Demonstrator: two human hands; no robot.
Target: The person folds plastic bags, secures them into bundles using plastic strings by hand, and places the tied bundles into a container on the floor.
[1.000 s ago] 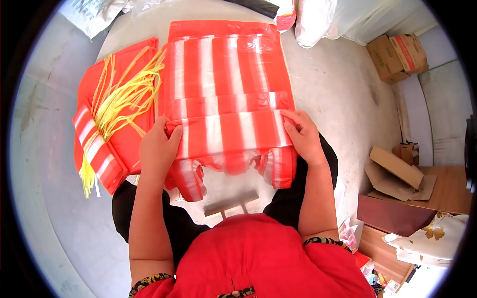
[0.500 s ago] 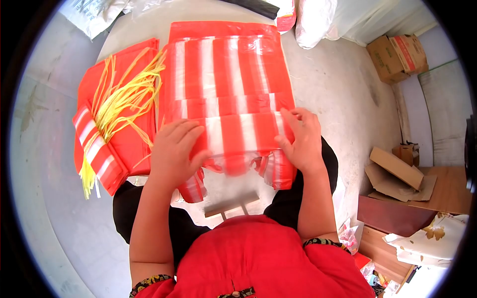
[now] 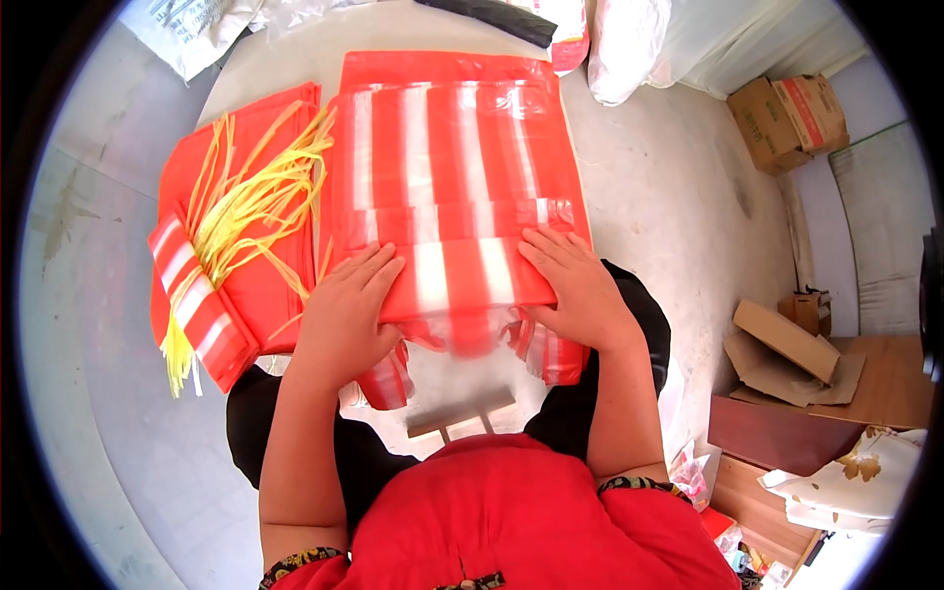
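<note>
A stack of red-and-white striped plastic bags (image 3: 472, 147) lies in front of me, its handle ends hanging over the near edge. My left hand (image 3: 352, 305) rests on the near left corner of the stack with the fingers stretched out flat. On the near right side, my right hand (image 3: 575, 285) also lies flat, fingers extended and pressed against the plastic. Between the two hands a folded striped section (image 3: 462, 270) spans the front of the stack. Neither hand grips anything.
Left of the stack are more red bags (image 3: 187, 152), with yellow plastic strips (image 3: 261, 202) and a folded striped bundle (image 3: 202, 300) on top. A black roll (image 3: 497, 20) lies at the far edge. Cardboard boxes (image 3: 767, 123) stand at the right, with an opened carton (image 3: 782, 359) nearer.
My right hand has shifted inward to the left and flattened; its fingers were more bent at the stack's right edge. My left hand stays at the left corner, its thumb lower and closer in.
</note>
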